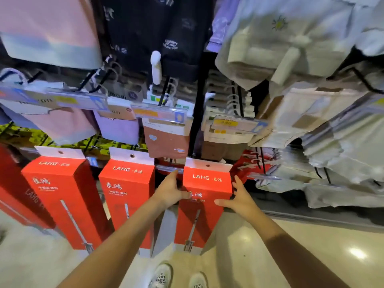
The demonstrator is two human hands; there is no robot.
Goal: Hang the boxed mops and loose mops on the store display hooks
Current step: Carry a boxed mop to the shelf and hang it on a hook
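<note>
Three tall red LAHG mop boxes with white hang tabs stand in a row along the bottom of the display. I hold the right box [204,204] between both hands. My left hand [169,190] grips its left side, thumb on the front. My right hand [239,197] grips its right side, thumb across the front face. The hole of its tab [207,165] is level with a clear-tipped display hook [169,169] just to its left. The middle box [126,196] and the left box [62,194] hang or lean beside it. No loose mops are visible.
Folded clothing packs and garments hang on black hooks above, with price-tag strips [160,114] across them. More red boxes [18,183] stand at the far left. Pale garments [322,142] crowd the right side. My shoes [162,276] stand on the glossy floor below.
</note>
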